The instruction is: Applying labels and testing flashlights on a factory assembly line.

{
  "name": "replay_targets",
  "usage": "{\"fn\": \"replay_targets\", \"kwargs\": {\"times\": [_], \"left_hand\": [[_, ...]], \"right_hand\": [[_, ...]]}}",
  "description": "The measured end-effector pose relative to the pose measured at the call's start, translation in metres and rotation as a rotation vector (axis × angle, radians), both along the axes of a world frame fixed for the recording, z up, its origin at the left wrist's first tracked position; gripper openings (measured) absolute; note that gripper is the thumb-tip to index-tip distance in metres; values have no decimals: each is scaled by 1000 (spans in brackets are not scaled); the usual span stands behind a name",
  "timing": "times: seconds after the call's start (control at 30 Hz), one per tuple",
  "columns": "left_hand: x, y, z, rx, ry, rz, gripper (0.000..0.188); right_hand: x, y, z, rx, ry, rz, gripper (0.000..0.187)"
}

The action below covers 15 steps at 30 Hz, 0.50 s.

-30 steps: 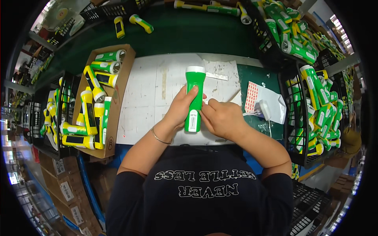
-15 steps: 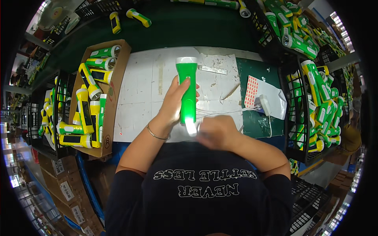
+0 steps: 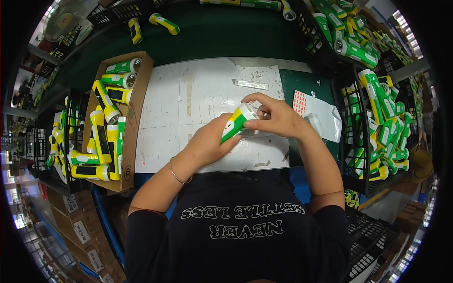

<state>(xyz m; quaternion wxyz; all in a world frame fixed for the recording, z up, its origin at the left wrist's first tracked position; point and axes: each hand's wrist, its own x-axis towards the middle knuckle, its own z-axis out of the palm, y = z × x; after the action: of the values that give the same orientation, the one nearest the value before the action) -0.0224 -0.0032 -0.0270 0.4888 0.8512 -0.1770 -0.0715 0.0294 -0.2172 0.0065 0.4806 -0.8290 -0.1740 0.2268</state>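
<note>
Left hand [image 3: 210,141]: cupped under the green and yellow flashlight [image 3: 234,125], fingers wrapped around its body.
Right hand [image 3: 276,118]: fingers pinched together on the flashlight's white end.
Flashlight: tilted, lifted just above the white work mat [image 3: 188,104], between both hands.
Cardboard box [image 3: 137,101]: at the left, filled with more flashlights.
Sticker sheet [image 3: 300,102]: just beyond the right hand; possibly red labels, too small to tell.
Wire basket [image 3: 358,122]: far right, stacked with flashlights.

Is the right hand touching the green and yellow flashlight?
Touching. The head view shows the right hand pinching the flashlight at its white end.
</note>
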Motion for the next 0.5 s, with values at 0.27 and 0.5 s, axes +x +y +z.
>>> {"fn": "replay_targets", "kwargs": {"times": [0.27, 0.5], "left_hand": [[-7, 55, 38, 637, 80, -131, 39], [-2, 42, 33, 293, 207, -238, 51]], "right_hand": [[-10, -18, -9, 199, 122, 91, 64], [-11, 2, -17, 332, 211, 96, 64]]}}
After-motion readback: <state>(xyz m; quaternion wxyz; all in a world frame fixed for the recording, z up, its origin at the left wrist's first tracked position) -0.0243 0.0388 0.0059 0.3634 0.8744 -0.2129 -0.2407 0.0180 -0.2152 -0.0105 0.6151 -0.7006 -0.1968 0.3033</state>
